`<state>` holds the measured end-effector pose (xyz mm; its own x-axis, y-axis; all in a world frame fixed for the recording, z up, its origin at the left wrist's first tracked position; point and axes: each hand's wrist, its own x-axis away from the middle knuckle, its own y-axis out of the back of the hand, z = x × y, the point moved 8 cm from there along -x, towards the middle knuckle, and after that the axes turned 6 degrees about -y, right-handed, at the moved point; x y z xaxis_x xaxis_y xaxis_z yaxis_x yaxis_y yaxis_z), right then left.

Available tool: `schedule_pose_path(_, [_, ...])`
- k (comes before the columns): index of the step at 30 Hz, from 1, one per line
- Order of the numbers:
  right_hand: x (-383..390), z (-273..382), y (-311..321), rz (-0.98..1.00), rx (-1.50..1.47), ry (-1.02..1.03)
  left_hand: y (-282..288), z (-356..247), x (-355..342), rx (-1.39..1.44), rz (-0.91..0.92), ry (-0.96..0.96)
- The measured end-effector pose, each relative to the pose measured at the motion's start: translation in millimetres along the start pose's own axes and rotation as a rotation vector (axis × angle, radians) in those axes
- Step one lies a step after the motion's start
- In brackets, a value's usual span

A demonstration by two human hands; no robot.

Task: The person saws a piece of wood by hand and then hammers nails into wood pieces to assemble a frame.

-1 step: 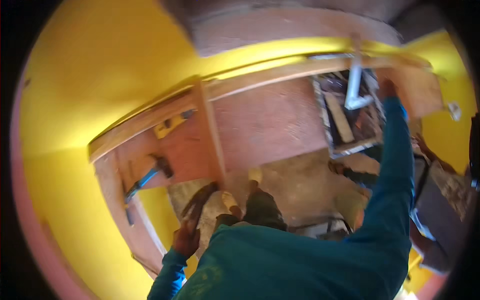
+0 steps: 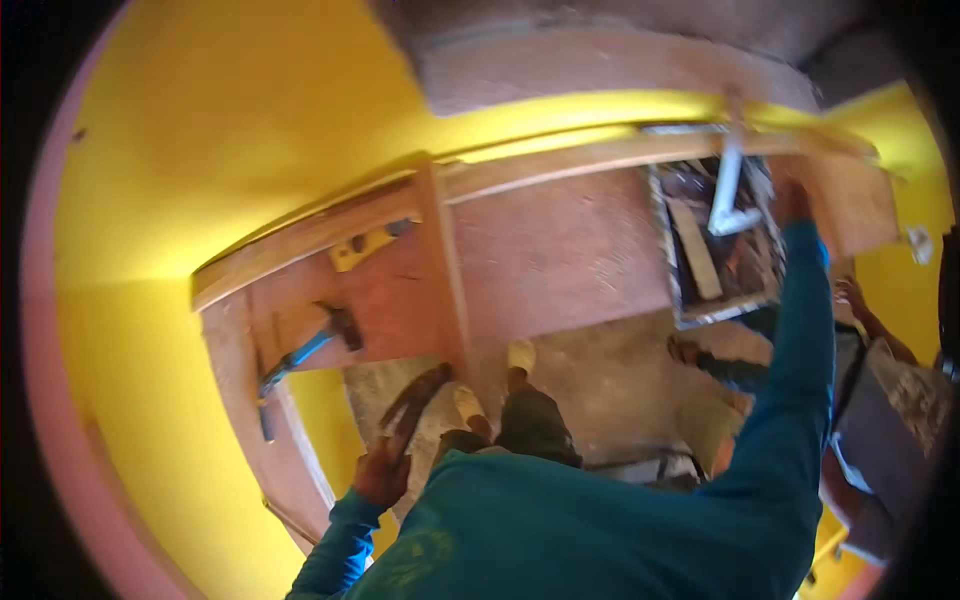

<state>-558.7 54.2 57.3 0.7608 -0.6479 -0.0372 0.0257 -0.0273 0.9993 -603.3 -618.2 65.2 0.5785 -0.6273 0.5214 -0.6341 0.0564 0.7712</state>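
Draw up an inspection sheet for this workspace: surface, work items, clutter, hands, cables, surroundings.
Surface: reddish panel, rough-looking, edged with wooden strips.
Work items: long brown piece; wooden board at the right end.
Clutter: blue-handled hammer and yellow tool left of the wooden divider; flat wooden piece and white pipe at the pale-rimmed opening.
Hands: left hand grips the brown piece; right hand is at the board, its grip unclear.
Cables: nothing seen.
Surroundings: yellow wall; another person's hand at right.
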Motion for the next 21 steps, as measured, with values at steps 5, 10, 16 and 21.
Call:
schedule_pose_path(5, [91,47,19,-0.154,-0.421,0.014,-31,6,11,0.119,-0.007,-0.047])
schedule_pose_path(10, [186,116,-1,-0.001,-0.981,-0.111,-32,5,5,0.306,0.008,0.136])
schedule_pose_path(16, [251,232,28,0.074,-1.218,0.059,-21,8,0,0.273,-0.203,-0.020])
schedule_pose_path(21, [263,287,-16,0.260,-1.542,-0.202,5,6,-16,0.162,-0.377,-0.204])
